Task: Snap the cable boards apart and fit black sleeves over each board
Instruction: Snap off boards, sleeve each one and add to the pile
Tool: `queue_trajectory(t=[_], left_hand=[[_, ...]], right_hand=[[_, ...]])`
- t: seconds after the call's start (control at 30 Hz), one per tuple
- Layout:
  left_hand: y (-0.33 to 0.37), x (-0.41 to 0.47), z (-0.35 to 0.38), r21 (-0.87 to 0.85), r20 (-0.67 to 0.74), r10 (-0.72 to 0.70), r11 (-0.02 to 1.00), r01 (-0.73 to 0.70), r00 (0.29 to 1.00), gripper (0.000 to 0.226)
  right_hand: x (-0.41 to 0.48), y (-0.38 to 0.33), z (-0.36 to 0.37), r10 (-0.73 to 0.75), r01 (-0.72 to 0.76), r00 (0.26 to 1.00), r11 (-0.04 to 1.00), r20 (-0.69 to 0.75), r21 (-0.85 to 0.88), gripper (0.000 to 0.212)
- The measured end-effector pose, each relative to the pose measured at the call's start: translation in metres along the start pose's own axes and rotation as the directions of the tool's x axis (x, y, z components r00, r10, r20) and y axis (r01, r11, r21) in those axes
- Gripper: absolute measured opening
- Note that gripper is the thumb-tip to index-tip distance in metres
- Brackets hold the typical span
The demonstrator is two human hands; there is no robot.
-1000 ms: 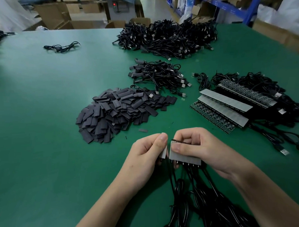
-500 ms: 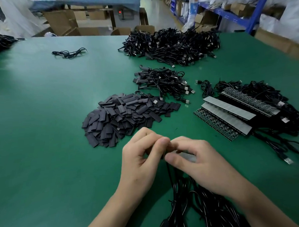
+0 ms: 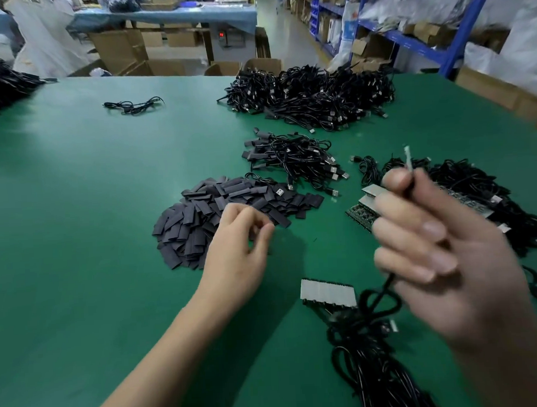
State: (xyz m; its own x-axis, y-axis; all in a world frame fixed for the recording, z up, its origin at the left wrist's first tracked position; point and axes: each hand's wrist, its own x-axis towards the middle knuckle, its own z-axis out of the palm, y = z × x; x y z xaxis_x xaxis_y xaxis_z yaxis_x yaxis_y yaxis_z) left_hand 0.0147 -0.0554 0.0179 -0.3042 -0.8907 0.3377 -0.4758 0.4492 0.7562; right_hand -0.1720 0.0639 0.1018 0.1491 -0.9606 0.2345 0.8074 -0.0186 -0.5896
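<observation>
Black sleeves (image 3: 200, 218) lie mid-frame; left hand (image 3: 238, 250) curls fingers over them, grip unclear. Right hand (image 3: 432, 251) pinches a cable (image 3: 385, 287), its board (image 3: 408, 158) upright. Best pick one sleeve, mouth toward board.

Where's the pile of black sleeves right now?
Head view: the pile of black sleeves lies left of centre on the green table, by the left hand, with a small cable bundle behind it.

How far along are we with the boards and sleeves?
Done: a small pile of sleeved cables lies beyond the sleeve pile. In hand: the right hand holds one snapped-off board, bare; the left hand is at the sleeves. Left: the partial panel and stacked panels.
</observation>
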Motion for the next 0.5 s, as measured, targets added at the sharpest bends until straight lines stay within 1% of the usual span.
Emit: queue_trajectory(t=[0.03, 0.07, 0.1, 0.17, 0.2, 0.23, 0.3, 0.37, 0.43, 0.47, 0.5], left_hand=[[-0.002, 0.008, 0.000, 0.077, 0.026, 0.043, 0.996, -0.045, 0.999, 0.004], [-0.004, 0.017, 0.002, 0.167, 0.045, 0.099, 0.980, -0.105, 0.994, 0.013], [-0.008, 0.027, 0.005, 0.251, 0.091, 0.159, 0.952, -0.177, 0.983, 0.023], [-0.013, 0.044, 0.011, 0.412, 0.207, 0.217, 0.865, -0.286, 0.954, 0.038], [-0.015, 0.052, 0.015, 0.478, 0.271, 0.229, 0.812, -0.337, 0.935, 0.043], [-0.019, 0.058, 0.019, 0.523, 0.322, 0.239, 0.762, -0.382, 0.916, 0.045], [-0.025, 0.067, 0.025, 0.570, 0.392, 0.249, 0.689, -0.447, 0.885, 0.044], [-0.029, 0.074, 0.028, 0.581, 0.426, 0.256, 0.658, -0.480, 0.868, 0.040], [-0.031, 0.080, 0.027, 0.583, 0.431, 0.282, 0.638, -0.503, 0.857, 0.035], [-0.031, 0.082, 0.027, 0.583, 0.430, 0.293, 0.632, -0.511, 0.854, 0.033], [-0.031, 0.085, 0.027, 0.580, 0.433, 0.297, 0.631, -0.515, 0.851, 0.031]], right_hand=[[0.001, -0.006, 0.003, -0.020, 0.020, 1.000, 0.999, -0.014, 0.044, 0.024], [0.001, -0.011, 0.006, -0.036, 0.037, 0.999, 0.998, -0.031, 0.049, 0.027], [0.002, -0.014, 0.009, -0.051, 0.052, 0.997, 0.999, -0.051, 0.010, 0.029], [0.004, -0.019, 0.013, -0.086, 0.067, 0.991, 0.983, -0.107, -0.173, 0.031], [0.004, -0.021, 0.014, -0.106, 0.063, 0.986, 0.953, -0.131, -0.298, 0.032], [0.004, -0.024, 0.014, -0.122, 0.047, 0.981, 0.901, -0.149, -0.431, 0.033], [0.003, -0.029, 0.011, -0.126, -0.030, 0.975, 0.736, -0.181, -0.676, 0.035], [0.000, -0.029, 0.004, -0.083, -0.164, 0.967, 0.520, -0.241, -0.838, 0.035], [-0.001, -0.024, -0.004, -0.044, -0.271, 0.955, 0.273, -0.293, -0.923, 0.035], [0.000, -0.020, -0.010, -0.031, -0.298, 0.951, 0.163, -0.307, -0.941, 0.037], [0.000, -0.014, -0.015, -0.019, -0.310, 0.950, 0.076, -0.312, -0.948, 0.040]])
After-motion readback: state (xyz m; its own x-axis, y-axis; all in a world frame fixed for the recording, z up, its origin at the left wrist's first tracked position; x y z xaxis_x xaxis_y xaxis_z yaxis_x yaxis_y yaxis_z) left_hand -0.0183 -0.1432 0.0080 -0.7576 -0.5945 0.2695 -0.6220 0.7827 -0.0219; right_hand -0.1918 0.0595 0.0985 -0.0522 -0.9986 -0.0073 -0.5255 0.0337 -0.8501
